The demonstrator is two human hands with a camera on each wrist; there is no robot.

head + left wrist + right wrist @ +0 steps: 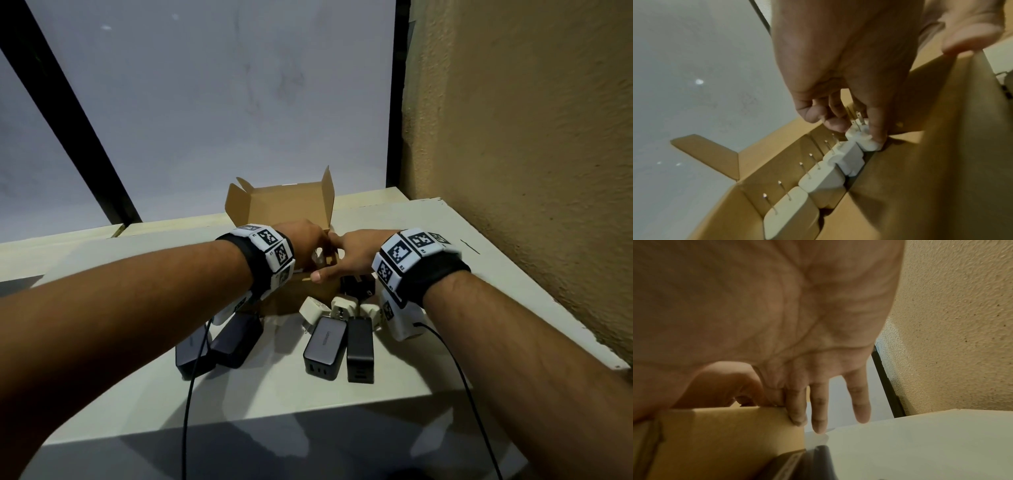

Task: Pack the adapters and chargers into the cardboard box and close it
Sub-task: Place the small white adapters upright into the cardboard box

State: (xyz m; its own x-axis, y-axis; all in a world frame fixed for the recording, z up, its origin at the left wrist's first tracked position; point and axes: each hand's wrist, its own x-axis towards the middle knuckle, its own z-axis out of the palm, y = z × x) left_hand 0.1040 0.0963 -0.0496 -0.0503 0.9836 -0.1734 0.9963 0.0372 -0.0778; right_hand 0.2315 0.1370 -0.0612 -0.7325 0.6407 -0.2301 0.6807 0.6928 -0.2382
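Note:
The open cardboard box [287, 205] stands mid-table with its lid flaps up. My left hand [857, 129] reaches inside and pinches a small white adapter [861, 139], prongs up, at the far end of a row of three white adapters [822, 183] against the near wall. My right hand [330, 260] grips the box [725, 431] at its near right corner, thumb on the front wall. In front of the box lie white adapters [342, 306], a black one [358, 286] and dark chargers [323, 346].
Two more dark chargers [222, 342] lie left of the box under my left wrist. A rough tan wall [531, 154] borders the white table [428, 370] on the right. Black cables [190, 394] hang from both wrists over the table's front edge.

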